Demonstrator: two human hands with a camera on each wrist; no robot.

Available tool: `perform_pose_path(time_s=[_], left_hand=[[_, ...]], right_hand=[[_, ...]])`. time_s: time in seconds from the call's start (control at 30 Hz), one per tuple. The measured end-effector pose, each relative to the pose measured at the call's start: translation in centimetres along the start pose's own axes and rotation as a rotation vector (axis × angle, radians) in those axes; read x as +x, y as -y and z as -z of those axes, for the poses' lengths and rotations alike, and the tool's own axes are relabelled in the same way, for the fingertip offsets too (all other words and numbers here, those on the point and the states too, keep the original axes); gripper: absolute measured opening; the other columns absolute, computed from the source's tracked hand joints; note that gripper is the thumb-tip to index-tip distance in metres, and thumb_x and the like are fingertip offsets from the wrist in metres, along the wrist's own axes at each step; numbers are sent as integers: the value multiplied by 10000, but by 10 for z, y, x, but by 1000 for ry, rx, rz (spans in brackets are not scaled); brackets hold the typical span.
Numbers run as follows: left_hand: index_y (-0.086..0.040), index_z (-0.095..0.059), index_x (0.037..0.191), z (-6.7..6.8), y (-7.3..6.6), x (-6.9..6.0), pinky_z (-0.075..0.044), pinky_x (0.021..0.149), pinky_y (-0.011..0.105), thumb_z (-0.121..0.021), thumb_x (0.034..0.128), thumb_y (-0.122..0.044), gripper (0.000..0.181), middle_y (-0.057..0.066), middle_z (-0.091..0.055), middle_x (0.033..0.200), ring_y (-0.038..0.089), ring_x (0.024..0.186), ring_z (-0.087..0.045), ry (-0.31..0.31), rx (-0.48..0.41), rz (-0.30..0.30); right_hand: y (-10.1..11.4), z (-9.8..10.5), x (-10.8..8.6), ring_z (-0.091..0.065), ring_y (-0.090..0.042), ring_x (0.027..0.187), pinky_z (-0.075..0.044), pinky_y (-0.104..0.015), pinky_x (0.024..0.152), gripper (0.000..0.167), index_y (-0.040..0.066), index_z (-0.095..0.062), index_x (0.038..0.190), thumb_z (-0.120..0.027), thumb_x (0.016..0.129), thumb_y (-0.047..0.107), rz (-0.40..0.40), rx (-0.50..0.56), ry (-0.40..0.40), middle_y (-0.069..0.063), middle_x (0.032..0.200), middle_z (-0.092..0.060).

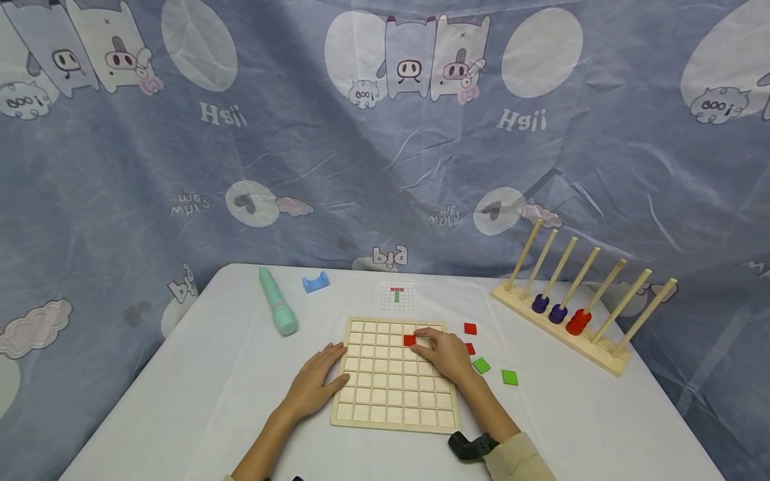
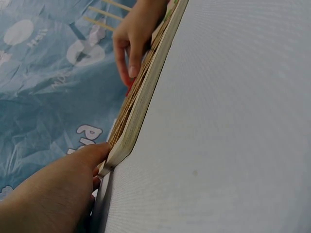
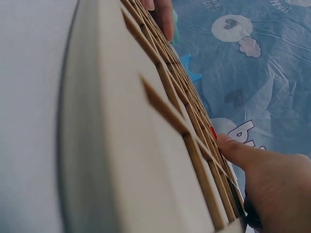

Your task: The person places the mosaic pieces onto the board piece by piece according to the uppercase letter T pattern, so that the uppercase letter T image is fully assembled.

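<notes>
A wooden grid board (image 1: 394,381) lies on the white table. My right hand (image 1: 448,354) is over its upper right part and pinches a red square tile (image 1: 410,340) by thumb and forefinger, at a cell in the second row from the top. In the right wrist view only a sliver of red tile (image 3: 213,131) shows by the thumb. My left hand (image 1: 314,384) rests against the board's left edge with its fingers extended; the left wrist view has its thumb on the rim. Beside the board's right edge lie red tiles (image 1: 470,329) and green tiles (image 1: 510,377).
Behind the board lies a pattern card (image 1: 397,296) with a red and green T on a grid. A mint-green tapered object (image 1: 278,304) and a blue notched piece (image 1: 315,282) are at the back left. A wooden peg rack (image 1: 559,327) with purple and red rings stands on the right.
</notes>
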State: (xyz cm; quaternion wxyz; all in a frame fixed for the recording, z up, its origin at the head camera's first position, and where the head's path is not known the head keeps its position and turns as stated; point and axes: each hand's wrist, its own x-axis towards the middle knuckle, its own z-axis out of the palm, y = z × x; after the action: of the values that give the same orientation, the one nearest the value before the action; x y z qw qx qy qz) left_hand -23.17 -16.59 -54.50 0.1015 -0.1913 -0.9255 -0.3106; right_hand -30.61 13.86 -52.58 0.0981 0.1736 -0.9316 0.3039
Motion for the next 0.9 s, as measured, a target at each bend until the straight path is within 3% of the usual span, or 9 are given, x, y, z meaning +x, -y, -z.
perform_pose_path(time_s=[0.33, 0.5, 0.9], left_hand=[[-99, -428, 1382, -2, 1, 0, -214, 1094, 444, -561, 906, -400, 578, 44, -389, 1434, 252, 1346, -280, -5, 12, -6], [-83, -441, 1369, -2, 1, 0, -236, 1081, 462, -570, 902, -391, 574, 61, -405, 1421, 276, 1332, -303, -29, 22, -27], [-96, -435, 1378, -1, 2, 0, -223, 1089, 454, -570, 903, -393, 576, 54, -400, 1425, 262, 1339, -293, -17, 12, -14]], right_hand=[[-16, 22, -15, -211, -49, 424, -192, -212, 383, 394, 203, -682, 1090, -725, 764, 419, 8, 27, -19, 80, 468, -321], [-32, 38, -25, -202, -37, 429, -195, -213, 387, 401, 190, -686, 1085, -737, 754, 411, 32, -1, -55, 92, 475, -309], [-67, 64, -44, -236, -43, 444, -196, -210, 410, 398, 183, -686, 1079, -742, 751, 400, 2, -58, -86, 110, 488, -316]])
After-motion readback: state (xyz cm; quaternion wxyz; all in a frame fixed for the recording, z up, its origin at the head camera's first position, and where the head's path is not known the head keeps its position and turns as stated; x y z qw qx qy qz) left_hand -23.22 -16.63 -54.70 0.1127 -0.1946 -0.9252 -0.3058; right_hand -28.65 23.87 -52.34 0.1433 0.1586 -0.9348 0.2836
